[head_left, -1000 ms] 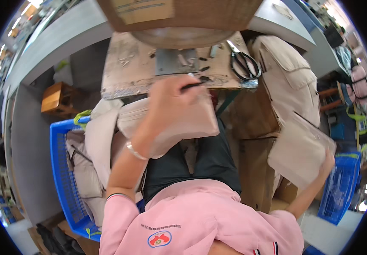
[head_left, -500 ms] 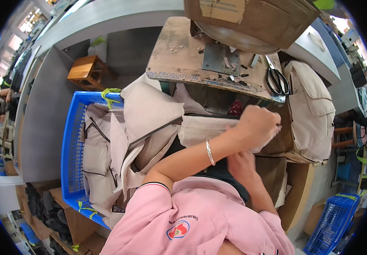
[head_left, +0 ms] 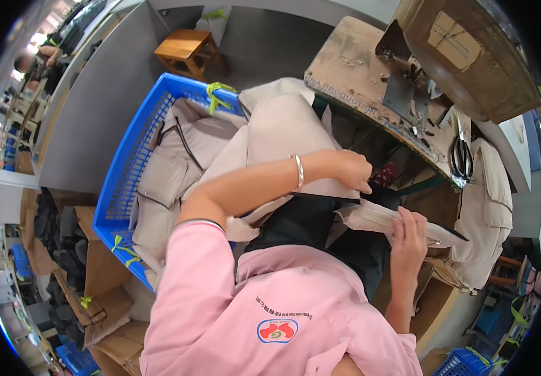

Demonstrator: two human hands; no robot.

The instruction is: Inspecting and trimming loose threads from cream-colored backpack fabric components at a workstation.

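Observation:
My left hand (head_left: 351, 170), below a silver bangle (head_left: 299, 172), is closed at the black-trimmed edge of a beige fabric piece. My right hand (head_left: 409, 237) grips a narrow folded beige fabric strip (head_left: 374, 218) with a dark border, held across my lap. A large beige fabric piece (head_left: 283, 128) spreads from the basket over my knees. What lies inside my left fingers is hidden; the edge runs right under them.
At the left stands a blue plastic basket (head_left: 134, 141) filled with beige pieces. A worn worktable (head_left: 339, 62) carries black-handled scissors (head_left: 462, 156), scraps and a tilted cardboard box (head_left: 471, 56). A beige bag-like piece (head_left: 485, 207) hangs at the right. Behind is a wooden stool (head_left: 187, 50).
My view has turned, shifting the table rightward. My hands have moved apart: the left lies over the large fabric's edge, and the right holds the strip out to the right.

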